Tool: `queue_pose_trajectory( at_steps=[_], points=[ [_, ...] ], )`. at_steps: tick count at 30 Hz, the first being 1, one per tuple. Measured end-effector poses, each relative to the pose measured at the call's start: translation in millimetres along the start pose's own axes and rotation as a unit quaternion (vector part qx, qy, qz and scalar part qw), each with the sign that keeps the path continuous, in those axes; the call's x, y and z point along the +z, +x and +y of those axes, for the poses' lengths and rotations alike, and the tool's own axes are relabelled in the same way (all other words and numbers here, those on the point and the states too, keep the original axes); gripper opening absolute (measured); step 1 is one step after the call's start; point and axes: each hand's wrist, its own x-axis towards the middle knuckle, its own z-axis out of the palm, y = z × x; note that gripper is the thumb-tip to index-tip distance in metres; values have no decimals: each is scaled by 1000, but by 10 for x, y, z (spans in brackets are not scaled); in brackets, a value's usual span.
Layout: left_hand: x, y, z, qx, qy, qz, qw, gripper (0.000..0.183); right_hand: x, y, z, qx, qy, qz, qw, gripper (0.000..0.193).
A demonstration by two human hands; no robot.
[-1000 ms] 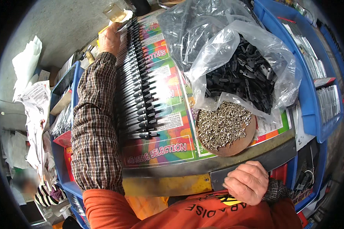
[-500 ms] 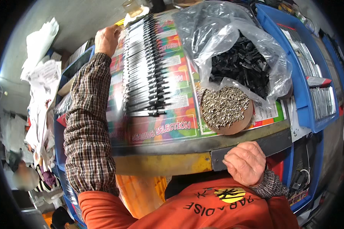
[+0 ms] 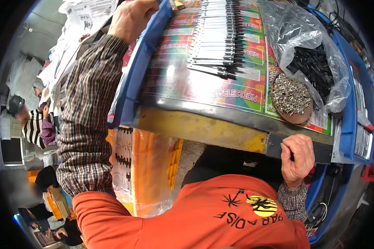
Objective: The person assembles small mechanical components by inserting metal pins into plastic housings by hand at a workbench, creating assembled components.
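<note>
At the far left, my left hand is over the rim of a blue bin. Its fingers are curled, partly cut off by the upper picture edge, and whatever they hold is hidden. My right hand is loosely curled at the table's front edge, with thumb and fingers drawn together; its inside cannot be seen. Between the hands, on the table, lies a long row of slim whitish strips with black ends. Right of the row, a round dish holds small silvery metal pieces.
A clear plastic bag of black plastic parts stands behind the dish. Another blue bin with thin packets is at the right. Colourful printed sheets cover the table. Below hangs orange plastic sheeting. People are at far left.
The view has swung left, so table and parts appear further right. My left hand has gone from beside the row's far end to the blue bin. My right hand remains curled at the table edge.
</note>
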Motion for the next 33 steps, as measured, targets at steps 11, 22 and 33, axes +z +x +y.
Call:
queue_pose_trajectory(
  at_steps=[11, 22, 33],
  points=[
    [-330, -1337, -92, -202, -32, -147, 968, 9, 36, -9, -53, 24, -27, 5, 999, 15],
    [-46, -1753, -389, -247, 84, -307, 915, 18, -16, -8, -78, 31, -27, 6, 999, 14],
    [275, -2218, -960, -186, -104, -147, 966, 12, -440, -10, 67, 18, -44, -1, 999, 14]
  ],
)
